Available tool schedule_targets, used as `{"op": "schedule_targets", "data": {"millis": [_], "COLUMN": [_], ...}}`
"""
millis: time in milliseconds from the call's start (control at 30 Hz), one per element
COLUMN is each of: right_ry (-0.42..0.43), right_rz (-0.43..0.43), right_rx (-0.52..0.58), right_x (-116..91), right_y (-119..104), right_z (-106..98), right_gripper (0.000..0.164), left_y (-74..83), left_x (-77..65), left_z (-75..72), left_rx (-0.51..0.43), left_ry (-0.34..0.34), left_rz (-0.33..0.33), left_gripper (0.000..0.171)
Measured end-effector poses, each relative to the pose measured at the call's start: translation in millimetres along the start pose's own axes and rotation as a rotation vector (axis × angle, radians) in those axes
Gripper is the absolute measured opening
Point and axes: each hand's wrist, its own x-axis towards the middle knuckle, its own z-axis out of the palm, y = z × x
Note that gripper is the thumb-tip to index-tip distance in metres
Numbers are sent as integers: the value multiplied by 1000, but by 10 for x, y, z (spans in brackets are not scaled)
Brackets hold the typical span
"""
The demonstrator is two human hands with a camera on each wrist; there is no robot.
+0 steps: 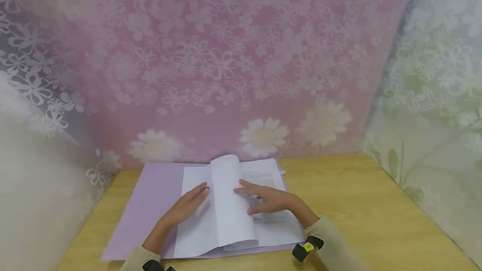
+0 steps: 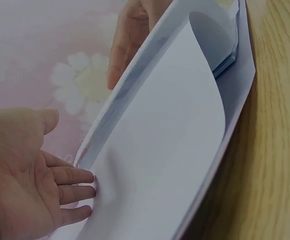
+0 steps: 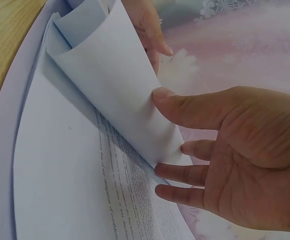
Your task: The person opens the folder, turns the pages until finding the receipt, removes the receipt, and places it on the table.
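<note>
A lilac folder [image 1: 158, 187] lies spread wide with white paper in it. One white sheet [image 1: 227, 204] bows up over the middle, and a printed page [image 1: 280, 229] shows to its right. My right hand [image 1: 269, 199] is at the right side of the bowed sheet; in the right wrist view its thumb [image 3: 184, 107] and extended fingertips touch the paper. On the left, my left hand [image 1: 188, 206] hovers over the left white page [image 1: 197, 229] with fingers extended. The left wrist view shows its fingertips [image 2: 87, 192] right at the white paper.
The folder lies on a yellow wood-grain table [image 1: 361, 212], close to its back edge. Behind it stands a pink flowered wall covering [image 1: 233, 74], with pale flowered panels [image 1: 437, 95] at the sides. Dark wrist devices [image 1: 308, 248] sit on both sleeves.
</note>
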Motion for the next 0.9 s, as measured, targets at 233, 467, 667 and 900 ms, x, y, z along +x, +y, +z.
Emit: {"op": "schedule_targets", "data": {"millis": [233, 467, 667, 900], "right_ry": [-4, 17, 11, 5], "right_rz": [-1, -6, -9, -13], "right_rx": [-22, -4, 15, 5], "right_x": [23, 66, 66, 89], "right_y": [-41, -95, -156, -168], "right_z": [28, 102, 142, 193], "right_gripper": [68, 66, 64, 60], "left_y": [-79, -19, 28, 73], "left_x": [24, 31, 2, -44], "left_z": [76, -41, -139, -278], "left_rx": [28, 46, 46, 157], "left_ry": [20, 39, 79, 82], "left_rz": [-14, -31, -34, -77], "left_gripper": [74, 86, 94, 101]}}
